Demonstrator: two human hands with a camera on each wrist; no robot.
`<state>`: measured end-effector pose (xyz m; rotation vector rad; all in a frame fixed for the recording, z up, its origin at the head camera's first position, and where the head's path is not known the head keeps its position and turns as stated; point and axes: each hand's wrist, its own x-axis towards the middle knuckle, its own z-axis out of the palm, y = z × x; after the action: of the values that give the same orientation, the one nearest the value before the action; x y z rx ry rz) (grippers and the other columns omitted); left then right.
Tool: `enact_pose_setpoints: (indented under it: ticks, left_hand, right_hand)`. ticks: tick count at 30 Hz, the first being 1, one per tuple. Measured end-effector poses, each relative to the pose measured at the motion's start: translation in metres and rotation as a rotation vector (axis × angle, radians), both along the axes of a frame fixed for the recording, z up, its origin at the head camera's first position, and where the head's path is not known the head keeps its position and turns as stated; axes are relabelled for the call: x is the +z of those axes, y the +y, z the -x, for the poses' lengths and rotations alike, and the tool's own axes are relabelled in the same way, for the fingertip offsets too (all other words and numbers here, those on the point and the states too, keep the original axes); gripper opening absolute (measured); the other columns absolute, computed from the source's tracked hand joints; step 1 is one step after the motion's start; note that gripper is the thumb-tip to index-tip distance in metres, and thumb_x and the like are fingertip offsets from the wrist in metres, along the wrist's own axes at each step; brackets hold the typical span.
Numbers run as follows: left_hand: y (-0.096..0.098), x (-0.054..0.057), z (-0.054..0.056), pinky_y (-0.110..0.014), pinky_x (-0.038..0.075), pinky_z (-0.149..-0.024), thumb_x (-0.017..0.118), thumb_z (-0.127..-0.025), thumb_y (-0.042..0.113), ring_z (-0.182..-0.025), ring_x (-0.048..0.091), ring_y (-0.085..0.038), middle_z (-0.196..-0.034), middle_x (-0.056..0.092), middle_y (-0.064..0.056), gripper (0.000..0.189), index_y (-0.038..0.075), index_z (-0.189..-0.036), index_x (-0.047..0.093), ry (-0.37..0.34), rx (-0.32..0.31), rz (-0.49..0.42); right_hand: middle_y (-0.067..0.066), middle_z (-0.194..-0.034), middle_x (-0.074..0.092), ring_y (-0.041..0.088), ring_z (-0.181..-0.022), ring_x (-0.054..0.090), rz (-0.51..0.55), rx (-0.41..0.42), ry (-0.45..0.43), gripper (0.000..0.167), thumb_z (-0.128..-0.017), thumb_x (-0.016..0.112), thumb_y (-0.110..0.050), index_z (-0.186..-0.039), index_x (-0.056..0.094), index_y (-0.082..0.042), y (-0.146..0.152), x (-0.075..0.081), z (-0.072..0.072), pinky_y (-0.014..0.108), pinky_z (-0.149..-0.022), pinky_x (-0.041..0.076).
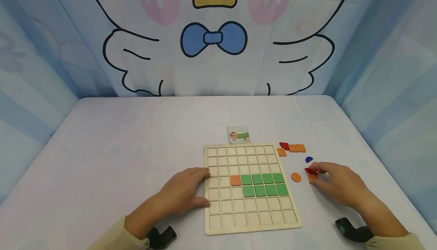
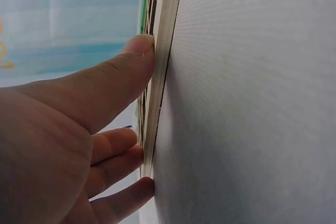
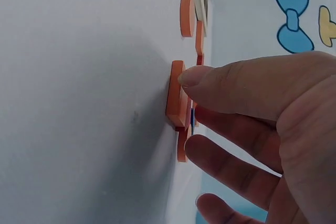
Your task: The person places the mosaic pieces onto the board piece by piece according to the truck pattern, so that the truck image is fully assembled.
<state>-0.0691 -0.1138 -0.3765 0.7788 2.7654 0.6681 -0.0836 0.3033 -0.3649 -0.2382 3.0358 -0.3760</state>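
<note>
A wooden grid board (image 1: pixel 225 219) lies on the table, with several green square tiles (image 1: pixel 257 179) and one orange square tile (image 1: pixel 235 180) set in its cells. My left hand (image 1: pixel 182 189) rests at its left side, thumb and fingertips touching the edge, as the left wrist view also shows. Right of the board, my right hand (image 1: pixel 341 183) pinches a small red curved-edged piece (image 1: pixel 310 171) between thumb and index finger. Partly behind that piece lies an orange square tile (image 1: pixel 312 178), close under the thumb (image 3: pixel 197 77) in the right wrist view.
A small picture card (image 1: pixel 239 134) with a grid drawing lies behind the board. Near the right hand are an orange disc (image 1: pixel 296 177) and a blue half-round piece (image 1: pixel 308 159). Farther back lie another red piece (image 1: pixel 284 146) and several orange tiles (image 1: pixel 297 148). Printed curtains surround the table.
</note>
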Motion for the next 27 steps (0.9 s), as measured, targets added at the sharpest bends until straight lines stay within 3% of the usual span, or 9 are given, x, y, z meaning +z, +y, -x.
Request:
enact_pose_setpoints:
  ticks: [10,27]
  left_hand:
    - [-0.0004,-0.0008,-0.0004,-0.051,0.042,-0.106,0.084,-0.081,0.039,-0.130,0.050,-0.035,-0.141,0.054,-0.014,0.071,0.003,-0.135,0.055,0.020,-0.010,0.010]
    - [0.0007,0.0004,-0.0003,-0.049,0.041,-0.107,0.083,-0.082,0.039,-0.131,0.050,-0.033,-0.142,0.054,-0.013,0.071,0.004,-0.137,0.054,-0.004,-0.002,0.029]
  right_hand:
    - [0.011,-0.094,0.069,0.036,-0.089,0.061,-0.001,-0.025,-0.025,0.020,-0.082,0.082,-0.016,-0.099,0.075,-0.009,0.0058,-0.0013,-0.0018,0.060,-0.079,0.052]
    - [0.001,-0.095,0.070,0.024,-0.087,0.063,0.090,0.098,0.017,0.023,-0.081,0.082,-0.011,-0.102,0.073,-0.005,-0.0037,-0.0061,-0.0018,0.053,-0.083,0.055]
